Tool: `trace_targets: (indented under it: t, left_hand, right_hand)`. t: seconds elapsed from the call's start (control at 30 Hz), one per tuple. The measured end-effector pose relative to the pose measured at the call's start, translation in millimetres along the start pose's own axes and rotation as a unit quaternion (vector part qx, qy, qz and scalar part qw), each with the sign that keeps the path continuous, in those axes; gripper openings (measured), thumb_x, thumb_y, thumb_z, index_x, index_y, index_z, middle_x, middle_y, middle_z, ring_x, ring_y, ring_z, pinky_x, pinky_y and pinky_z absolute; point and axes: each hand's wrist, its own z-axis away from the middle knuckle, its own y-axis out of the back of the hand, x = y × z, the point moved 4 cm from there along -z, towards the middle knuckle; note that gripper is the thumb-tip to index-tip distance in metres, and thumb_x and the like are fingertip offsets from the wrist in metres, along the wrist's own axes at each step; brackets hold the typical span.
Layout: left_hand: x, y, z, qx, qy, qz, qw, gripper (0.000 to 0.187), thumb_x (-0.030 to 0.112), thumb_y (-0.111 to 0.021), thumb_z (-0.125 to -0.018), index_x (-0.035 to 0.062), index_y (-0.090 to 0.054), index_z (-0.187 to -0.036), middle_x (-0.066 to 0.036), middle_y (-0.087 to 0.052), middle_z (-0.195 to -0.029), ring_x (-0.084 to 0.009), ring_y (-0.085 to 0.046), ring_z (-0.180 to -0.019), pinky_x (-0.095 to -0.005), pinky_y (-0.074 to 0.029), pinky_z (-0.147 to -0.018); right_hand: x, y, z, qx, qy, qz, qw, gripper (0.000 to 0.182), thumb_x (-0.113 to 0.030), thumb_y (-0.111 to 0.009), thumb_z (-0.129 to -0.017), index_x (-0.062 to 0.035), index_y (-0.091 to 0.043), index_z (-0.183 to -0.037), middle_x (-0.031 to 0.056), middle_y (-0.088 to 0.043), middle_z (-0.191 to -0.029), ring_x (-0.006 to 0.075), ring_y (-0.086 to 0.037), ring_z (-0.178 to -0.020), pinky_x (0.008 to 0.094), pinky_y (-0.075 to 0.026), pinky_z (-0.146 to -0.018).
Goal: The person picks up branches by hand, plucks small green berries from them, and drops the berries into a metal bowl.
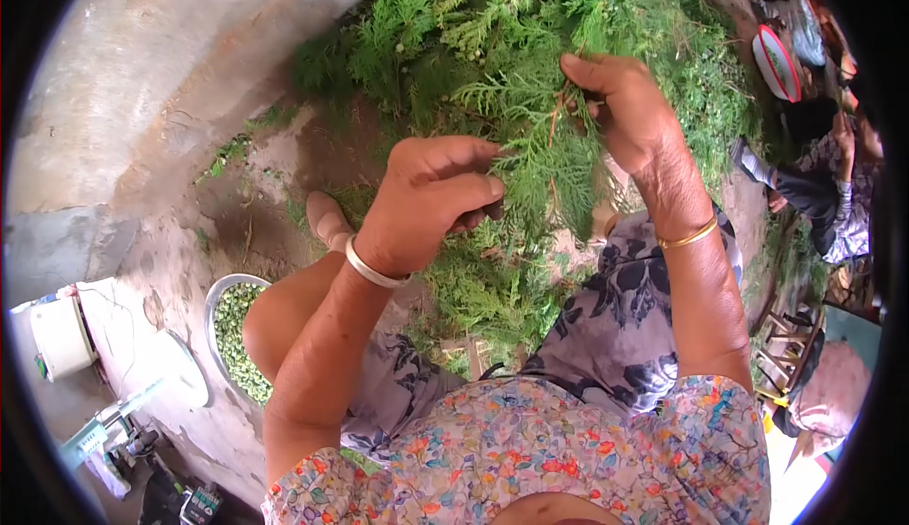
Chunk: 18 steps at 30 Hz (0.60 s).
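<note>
Head view shows a feathery green sprig (552, 167).

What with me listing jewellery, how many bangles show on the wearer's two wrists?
2: a white bangle on the left wrist and a gold bangle on the right wrist.

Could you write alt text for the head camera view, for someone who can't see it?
A person's right hand holds a feathery green sprig, the left hand curled at its edge. Ahead lies a large heap of leafy green branches; a round, silver-rimmed bowl of small green pieces sits beside the left knee.
</note>
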Motion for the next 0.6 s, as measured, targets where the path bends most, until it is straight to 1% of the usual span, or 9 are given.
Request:
trace_targets:
  t: [0.03, 0.13, 0.17, 0.23, 0.27, 0.37, 0.5, 0.57, 0.6]
  left_hand:
    - [-1.3, -0.2, 0.7, 0.000, 0.005, 0.001, 1.000, 0.029, 0.002, -0.059, -0.077, -0.0047, -0.060, -0.104, -0.005, -0.060, -0.068, -0.0073, -0.051, -0.053, -0.0197, -0.039, -0.047]
    - [3.5, -2.3, 2.7, -0.016, -0.043, 0.052, 0.998, 0.016, 0.004, -0.062, -0.075, -0.0053, -0.061, -0.087, -0.002, -0.058, -0.063, -0.0049, -0.048, -0.052, -0.0196, -0.036, -0.045]
    - [3.9, -2.7, 2.3, -0.015, -0.038, 0.054, 0.998, 0.016, 0.004, -0.062, -0.075, -0.0053, -0.061, -0.087, -0.002, -0.058, -0.063, -0.0049, -0.048, -0.052, -0.0196, -0.036, -0.045]
    - [3.2, -2.4, 1.2, 0.001, -0.016, -0.050, 0.999, 0.013, 0.006, -0.063, -0.074, -0.0052, -0.060, -0.082, -0.001, -0.057, -0.060, -0.0052, -0.047, -0.050, -0.0204, -0.036, -0.044]
    - [4.1, -2.9, 0.6, 0.014, -0.035, -0.106, 0.994, 0.013, 0.008, -0.064, -0.075, -0.0038, -0.058, -0.073, -0.002, -0.055, -0.056, -0.0055, -0.045, -0.049, -0.0225, -0.035, -0.044]
    - [-4.8, -0.8, -0.6, 0.048, -0.076, -0.190, 0.978, 0.019, 0.010, -0.065, -0.074, -0.0037, -0.054, -0.068, -0.005, -0.050, -0.052, -0.0069, -0.042, -0.048, -0.0259, -0.035, -0.044]
    - [2.0, -0.6, 3.1, 0.051, -0.091, -0.253, 0.962, 0.022, 0.010, -0.067, -0.073, -0.0039, -0.051, -0.067, -0.009, -0.047, -0.051, -0.0093, -0.038, -0.048, -0.0293, -0.034, -0.044]
    - [9.8, -6.0, 7.5, 0.020, -0.145, -0.316, 0.937, 0.011, 0.006, -0.065, -0.078, -0.0014, -0.058, -0.075, 0.002, -0.051, -0.058, -0.0029, -0.044, -0.052, -0.0201, -0.036, -0.046]
    - [10.3, -6.3, 8.4, 0.019, -0.143, -0.313, 0.939, 0.011, 0.006, -0.065, -0.078, -0.0014, -0.058, -0.075, 0.002, -0.051, -0.058, -0.0029, -0.044, -0.052, -0.0201, -0.036, -0.046]
  right_hand:
    - [1.1, 0.4, 0.2, 0.001, -0.005, -0.001, 1.000, 0.022, -0.016, -0.064, -0.082, -0.0015, -0.055, -0.068, -0.0018, -0.045, -0.060, 0.0068, -0.036, -0.051, 0.0242, -0.031, -0.045]
    - [0.1, 6.1, -5.4, 0.024, 0.028, 0.091, 0.995, 0.023, -0.018, -0.064, -0.082, -0.0006, -0.055, -0.070, -0.0005, -0.045, -0.060, 0.0077, -0.040, -0.051, 0.0246, -0.033, -0.042]
    - [3.1, 8.0, -5.6, 0.023, 0.024, 0.092, 0.995, 0.023, -0.018, -0.064, -0.082, -0.0006, -0.055, -0.070, -0.0005, -0.045, -0.060, 0.0077, -0.040, -0.051, 0.0246, -0.033, -0.042]
    - [0.0, 8.6, -3.5, 0.039, 0.031, 0.100, 0.994, 0.023, -0.019, -0.064, -0.082, -0.0007, -0.055, -0.071, 0.0010, -0.047, -0.059, 0.0081, -0.040, -0.049, 0.0253, -0.033, -0.040]
    - [-1.6, 1.0, 2.0, 0.036, 0.025, 0.017, 0.999, 0.024, -0.021, -0.064, -0.082, -0.0005, -0.056, -0.073, 0.0025, -0.048, -0.059, 0.0082, -0.040, -0.045, 0.0255, -0.032, -0.040]
    - [2.3, 4.1, -2.1, 0.020, 0.049, 0.050, 0.997, 0.025, -0.022, -0.064, -0.082, -0.0006, -0.056, -0.071, 0.0035, -0.049, -0.058, 0.0082, -0.040, -0.043, 0.0259, -0.032, -0.039]
    - [4.9, 16.4, -9.9, 0.036, 0.050, 0.134, 0.989, 0.029, -0.021, -0.065, -0.082, -0.0009, -0.053, -0.064, 0.0032, -0.049, -0.057, 0.0086, -0.039, -0.043, 0.0272, -0.032, -0.039]
    - [3.7, 13.0, -5.3, 0.051, 0.051, 0.146, 0.987, 0.031, -0.021, -0.064, -0.082, 0.0000, -0.053, -0.063, 0.0041, -0.051, -0.058, 0.0082, -0.042, -0.046, 0.0265, -0.033, -0.041]
    - [2.5, 10.9, -1.3, 0.052, 0.064, 0.126, 0.989, 0.030, -0.021, -0.064, -0.082, 0.0002, -0.053, -0.063, 0.0037, -0.051, -0.058, 0.0081, -0.043, -0.048, 0.0264, -0.034, -0.042]
